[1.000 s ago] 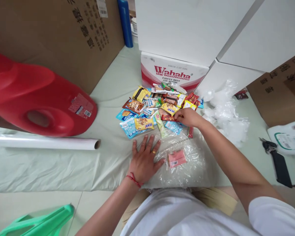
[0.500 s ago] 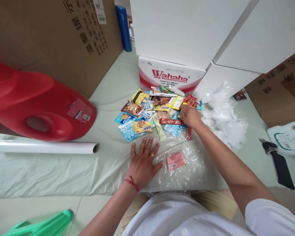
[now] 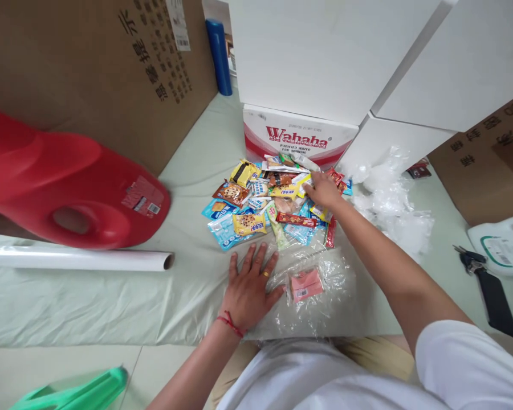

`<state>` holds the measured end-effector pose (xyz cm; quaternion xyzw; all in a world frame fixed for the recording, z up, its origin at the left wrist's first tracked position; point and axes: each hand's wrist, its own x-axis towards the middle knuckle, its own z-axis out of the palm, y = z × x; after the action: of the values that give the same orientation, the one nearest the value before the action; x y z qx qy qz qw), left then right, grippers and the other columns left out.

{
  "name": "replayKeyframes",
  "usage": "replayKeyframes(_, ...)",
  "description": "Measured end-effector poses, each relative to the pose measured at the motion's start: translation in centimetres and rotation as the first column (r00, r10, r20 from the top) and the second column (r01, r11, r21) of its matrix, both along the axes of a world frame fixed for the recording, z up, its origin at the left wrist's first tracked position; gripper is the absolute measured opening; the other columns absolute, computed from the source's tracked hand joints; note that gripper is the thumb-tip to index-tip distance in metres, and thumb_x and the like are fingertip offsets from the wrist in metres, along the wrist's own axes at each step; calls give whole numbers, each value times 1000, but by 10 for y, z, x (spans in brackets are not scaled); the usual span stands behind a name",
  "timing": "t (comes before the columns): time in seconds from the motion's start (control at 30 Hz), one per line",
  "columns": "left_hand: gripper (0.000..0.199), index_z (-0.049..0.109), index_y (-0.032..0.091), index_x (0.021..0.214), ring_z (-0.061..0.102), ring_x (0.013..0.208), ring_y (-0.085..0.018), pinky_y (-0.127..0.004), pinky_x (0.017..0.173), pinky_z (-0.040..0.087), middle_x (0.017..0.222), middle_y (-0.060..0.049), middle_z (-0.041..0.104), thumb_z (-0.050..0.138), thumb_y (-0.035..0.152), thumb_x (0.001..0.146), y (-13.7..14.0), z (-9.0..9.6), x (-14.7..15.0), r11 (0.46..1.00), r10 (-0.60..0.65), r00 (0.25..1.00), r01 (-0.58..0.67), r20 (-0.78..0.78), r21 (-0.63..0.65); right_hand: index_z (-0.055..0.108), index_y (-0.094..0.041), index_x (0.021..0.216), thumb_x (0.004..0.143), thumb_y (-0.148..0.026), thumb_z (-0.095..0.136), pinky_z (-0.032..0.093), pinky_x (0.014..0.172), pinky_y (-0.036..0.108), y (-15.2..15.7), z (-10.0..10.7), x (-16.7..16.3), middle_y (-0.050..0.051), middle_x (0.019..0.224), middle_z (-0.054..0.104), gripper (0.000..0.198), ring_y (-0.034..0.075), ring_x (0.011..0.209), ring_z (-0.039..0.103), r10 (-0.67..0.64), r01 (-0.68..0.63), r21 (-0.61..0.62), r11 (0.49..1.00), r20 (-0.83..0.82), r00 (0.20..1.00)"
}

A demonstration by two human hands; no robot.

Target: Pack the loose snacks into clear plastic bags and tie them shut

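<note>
A yellow packet [image 3: 305,182] is lying just in front of the Wahaha box [image 3: 299,136], within a heap of wrapped snacks [image 3: 284,191] that is spreading from the box's front face toward the person. The step in hand appears to be picking through this heap with the right hand [image 3: 322,191]; as a judgement, the next move is calling for a light pinch on one wrapper without dragging its neighbours. The right fingers are bending down with only a small gap between thumb and forefinger, and they seem to be touching the yellow packet's edge; whether they are gripping it, I cannot tell.

Farther in front of the box, past the heap, the left hand [image 3: 248,293] is resting palm down on the green cloth [image 3: 196,296], fingers spreading wide and holding nothing. Beside its thumb, also in front of the box, a pink packet [image 3: 306,285] is lying on clear plastic film [image 3: 340,296]. To the right of the box, crumpled clear plastic [image 3: 389,188] is bunching up; well to its left, a red jug [image 3: 102,171] is lying.
</note>
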<state>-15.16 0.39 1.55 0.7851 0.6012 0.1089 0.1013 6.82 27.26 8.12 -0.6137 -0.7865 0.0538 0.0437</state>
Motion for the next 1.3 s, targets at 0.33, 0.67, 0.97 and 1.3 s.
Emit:
replayKeyframes(0.33,72,49,31,157,29,158,-38,-67,129,5,172,-8,32,52,68,96,1,1,0,1000,6,1000,-6,3,10,71,-15,126,98,-32,51,48,98,45,14,6,14,17,121,72,38,36,116,58,-20,26,160,987,-40,999)
replayKeyframes(0.67,71,51,31,155,34,156,-38,-66,129,14,170,-8,36,54,68,95,1,4,2,999,14,999,-12,-36,41,71,-16,127,91,-31,61,48,98,49,70,-8,21,18,126,68,40,36,112,59,91,-74,206,976,-71,993)
replayKeyframes(0.97,71,49,31,157,31,157,-39,-68,128,11,171,-9,33,54,66,96,1,-1,1,999,3,1000,-2,-28,36,71,-18,101,87,-51,68,58,80,42,31,11,96,8,91,73,36,23,81,68,-250,180,-180,967,-808,534)
replayKeyframes(1.3,71,50,30,156,34,156,-39,-66,128,11,170,-9,36,55,66,95,0,0,0,998,3,1000,-1,-23,63,81,-20,108,91,-28,58,52,100,45,20,2,66,9,112,76,29,26,104,67,115,-95,66,993,-464,878)
